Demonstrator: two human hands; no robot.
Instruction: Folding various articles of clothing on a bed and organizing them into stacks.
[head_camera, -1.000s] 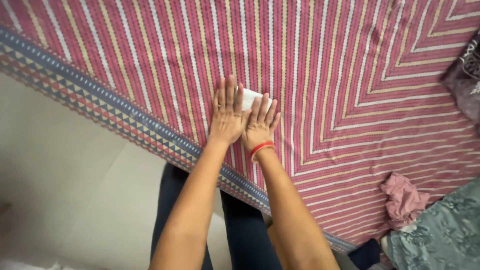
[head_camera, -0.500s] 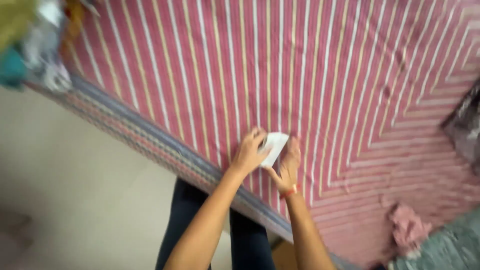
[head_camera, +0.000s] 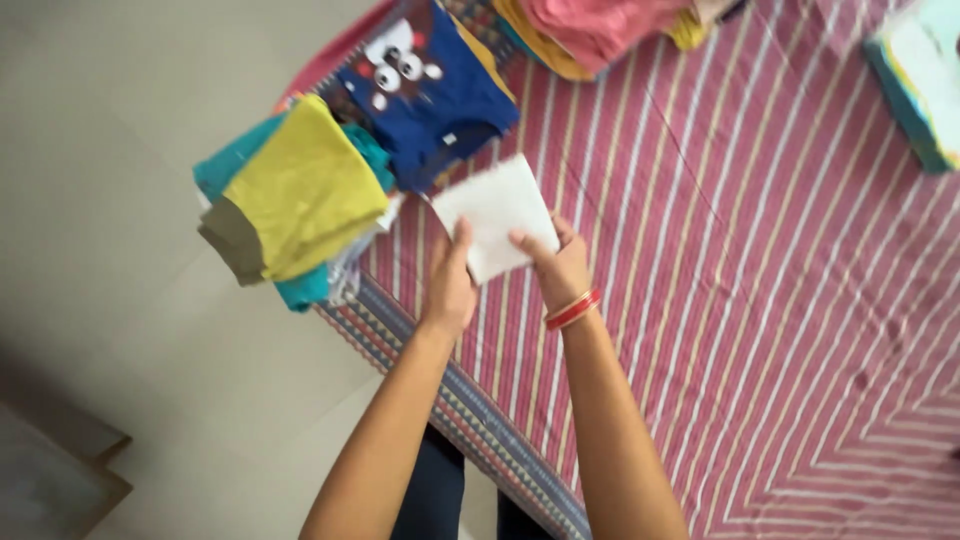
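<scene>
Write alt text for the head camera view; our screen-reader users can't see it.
Both hands, left hand and right hand, hold a folded white cloth above a pink striped bedspread. Beside it lie a yellow-and-teal folded stack and a blue garment.

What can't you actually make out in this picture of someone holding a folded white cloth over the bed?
- White cloth: what kind of item it is; folded, and the left hand and right hand cover its lower edge.
- Yellow-green garment: the pile beneath it is mostly hidden.
- Blue garment: motion blur smears its cartoon print.
- Pink clothes: cut off by the top edge.
</scene>
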